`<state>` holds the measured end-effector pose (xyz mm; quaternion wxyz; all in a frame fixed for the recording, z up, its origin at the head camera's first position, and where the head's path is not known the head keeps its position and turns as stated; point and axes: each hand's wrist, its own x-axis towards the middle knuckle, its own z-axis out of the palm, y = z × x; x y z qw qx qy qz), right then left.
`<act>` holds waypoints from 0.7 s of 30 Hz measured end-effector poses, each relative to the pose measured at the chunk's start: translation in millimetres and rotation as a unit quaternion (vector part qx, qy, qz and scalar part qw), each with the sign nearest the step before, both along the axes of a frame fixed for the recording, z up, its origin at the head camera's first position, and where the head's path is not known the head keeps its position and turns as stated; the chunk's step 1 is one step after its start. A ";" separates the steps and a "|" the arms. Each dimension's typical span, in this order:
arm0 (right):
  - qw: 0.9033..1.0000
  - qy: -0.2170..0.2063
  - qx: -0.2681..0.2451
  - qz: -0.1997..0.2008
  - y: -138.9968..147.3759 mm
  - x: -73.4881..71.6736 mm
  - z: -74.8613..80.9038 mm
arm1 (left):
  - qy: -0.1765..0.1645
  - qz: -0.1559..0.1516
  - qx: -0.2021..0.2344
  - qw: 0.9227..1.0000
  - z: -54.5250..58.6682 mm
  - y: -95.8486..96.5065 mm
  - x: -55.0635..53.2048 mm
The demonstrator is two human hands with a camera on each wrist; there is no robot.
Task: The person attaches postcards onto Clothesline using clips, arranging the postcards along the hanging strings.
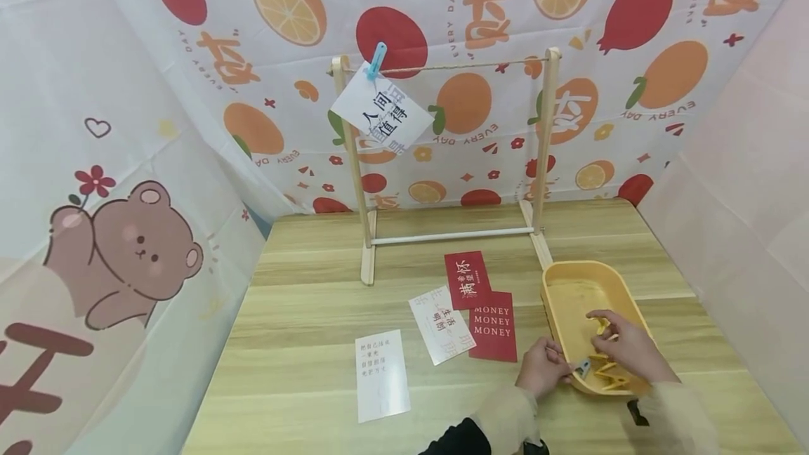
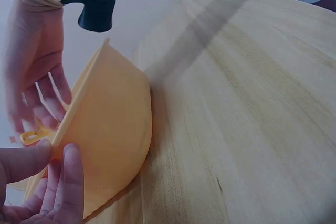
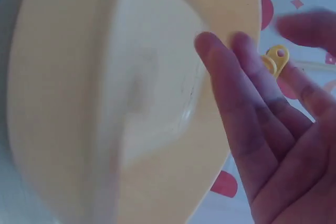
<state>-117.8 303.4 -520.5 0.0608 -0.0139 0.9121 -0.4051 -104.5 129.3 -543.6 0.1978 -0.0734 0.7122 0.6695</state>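
Observation:
At the table's right stands a yellow plastic basin (image 1: pixel 556 271). My left hand (image 1: pixel 542 368) pinches its near left rim between thumb and fingers, as the left wrist view shows. Over the basin, my right hand (image 1: pixel 634 351) holds a yellow clothespin (image 1: pixel 600 324) at its fingertips; the same clothespin (image 3: pixel 279 54) appears partly behind the fingers in the right wrist view. More yellow clothespins (image 1: pixel 612 379) lie in the basin's near end, beside a grey-blue one (image 1: pixel 584 368).
A wooden rack (image 1: pixel 545 153) with a string stands at the back. From the string a light blue clothespin (image 1: pixel 377 60) hangs a white card (image 1: pixel 404 121). Two red cards (image 1: pixel 493 343) and a white card (image 1: pixel 436 321) overlap left of the basin; another white card (image 1: pixel 382 388) lies nearer.

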 end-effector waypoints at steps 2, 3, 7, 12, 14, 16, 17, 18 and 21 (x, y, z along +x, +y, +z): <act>1.000 -0.008 0.002 -0.002 -0.2 2.1 -1.5 | -0.006 0.001 -0.002 1.000 0.7 -0.3 0.2; 1.000 -0.012 0.004 -0.009 -0.5 3.0 -2.0 | -0.009 0.000 -0.004 1.000 0.8 -0.4 0.3; 0.998 0.012 0.039 -0.048 -1.9 4.8 -1.8 | -0.023 -0.004 -0.012 1.000 0.6 -0.5 0.7; 0.990 0.080 0.082 -0.081 -2.8 3.6 1.7 | -0.018 -0.005 -0.007 1.000 -0.1 0.3 0.3; 0.990 0.083 0.073 -0.088 -3.0 3.9 2.8 | -0.014 -0.006 -0.007 1.000 -0.9 0.8 0.0; 0.990 0.080 0.065 -0.094 -3.5 4.3 3.5 | -0.012 -0.005 -0.008 1.000 -1.6 0.8 0.1; 0.990 0.079 0.061 -0.100 -4.1 4.6 3.2 | -0.011 -0.004 -0.008 1.000 -2.1 0.9 0.1; 0.990 0.079 0.054 -0.104 -4.8 4.9 3.3 | -0.010 -0.004 -0.008 1.000 -2.6 1.1 0.1; 0.987 0.097 0.042 -0.122 -7.5 4.6 3.0 | -0.006 -0.002 -0.007 1.000 -3.6 1.6 0.0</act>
